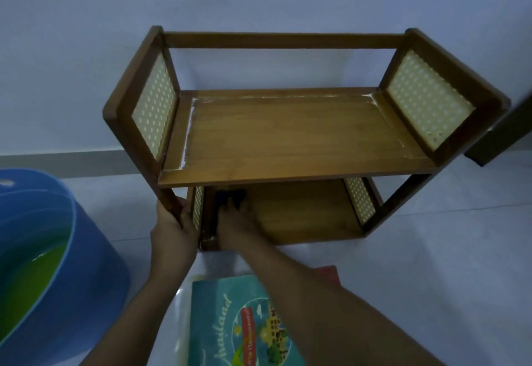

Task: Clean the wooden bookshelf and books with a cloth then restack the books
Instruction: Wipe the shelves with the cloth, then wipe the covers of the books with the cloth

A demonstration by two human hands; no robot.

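Note:
A small two-tier wooden bookshelf (299, 135) with cream perforated side panels stands on the floor against the wall, both tiers bare of books. My left hand (172, 221) grips its front left post below the upper tier. Inside the lower tier at its left end, my right hand (234, 220) presses a dark blue cloth (230, 194) onto the board; whether the fingers curl around the cloth is hidden under the upper shelf. A teal book (230, 322) lies flat on the floor under my right forearm, with a red book (328, 273) partly hidden behind that arm.
A large blue tub (86, 250) with a green inside stands on the floor at the left, close to my left arm. A dark furniture corner (501, 141) juts in at the right edge. White residue lines the upper shelf's left and back edges.

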